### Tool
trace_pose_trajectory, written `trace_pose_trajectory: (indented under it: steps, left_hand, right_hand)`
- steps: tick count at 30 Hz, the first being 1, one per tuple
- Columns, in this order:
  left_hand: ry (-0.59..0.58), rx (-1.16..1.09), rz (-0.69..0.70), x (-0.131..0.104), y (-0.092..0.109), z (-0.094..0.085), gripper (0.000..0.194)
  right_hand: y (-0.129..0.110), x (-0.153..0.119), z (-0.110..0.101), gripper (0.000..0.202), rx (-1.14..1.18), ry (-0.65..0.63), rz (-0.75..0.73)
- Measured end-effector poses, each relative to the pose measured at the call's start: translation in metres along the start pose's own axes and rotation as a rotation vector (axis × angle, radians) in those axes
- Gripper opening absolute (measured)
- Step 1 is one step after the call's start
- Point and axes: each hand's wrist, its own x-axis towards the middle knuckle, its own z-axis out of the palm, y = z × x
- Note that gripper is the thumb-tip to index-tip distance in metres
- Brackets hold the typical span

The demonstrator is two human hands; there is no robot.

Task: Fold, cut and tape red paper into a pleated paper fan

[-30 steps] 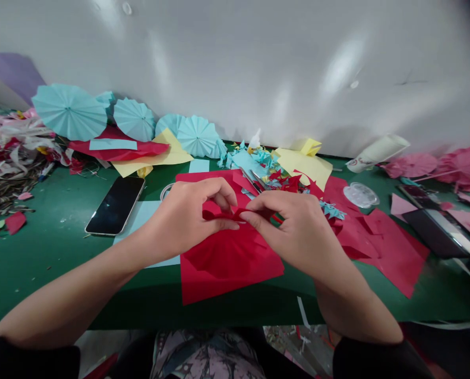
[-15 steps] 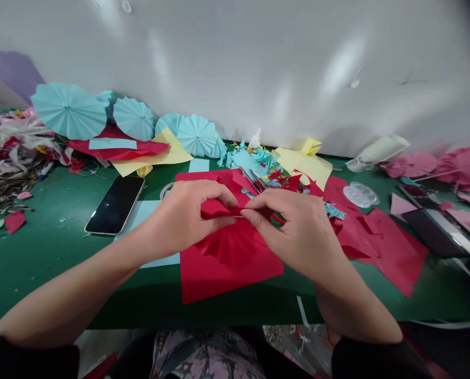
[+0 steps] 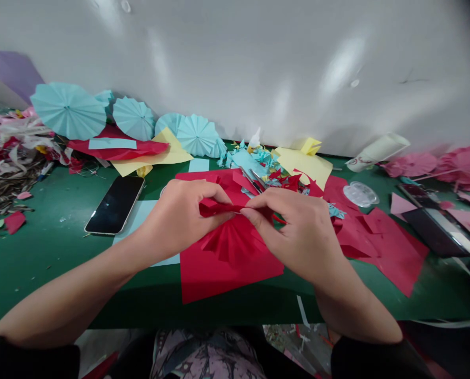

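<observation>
Red fan point(image 3: 230, 243), at clock-face centre, is pinched by left hand point(image 3: 187, 210) and right hand point(image 3: 300, 221) over the red sheet point(image 3: 219, 283); at 2 o'clock a cup point(image 3: 376, 153) lies tipped, its inside hidden

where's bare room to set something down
Left: green tabletop between red paper scraps and the black-screened phone, lightly specked. Front: a narrow strip between the flat red paper sheet and the table's near edge. Crowded: along the grey wall, with pleated light-blue paper rosettes and blue-and-red paper cuttings.
</observation>
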Motion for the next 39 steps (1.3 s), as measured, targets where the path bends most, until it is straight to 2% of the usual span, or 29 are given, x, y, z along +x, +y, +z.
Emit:
trace_pose_trajectory:
  steps: [20,27,33,39]
  left_hand:
    - [-0.008,0.052,0.022,-0.0007,0.0015,0.0003,0.013]
    - [0.013,0.074,0.118,-0.002,0.0044,0.002,0.013]
    - [0.011,0.141,0.148,-0.0007,-0.0013,0.0025,0.013]
    - [0.022,0.181,0.249,-0.0001,-0.0006,0.0049,0.012]
  right_hand:
    - [-0.0008,-0.0016,0.0039,0.019,-0.067,0.001,-0.117]
    - [0.0003,-0.0022,0.0083,0.016,-0.131,-0.04,-0.11]
    - [0.0049,-0.0004,0.0081,0.014,-0.149,-0.012,-0.099]
    - [0.0073,0.0015,0.0103,0.017,-0.145,-0.074,-0.138]
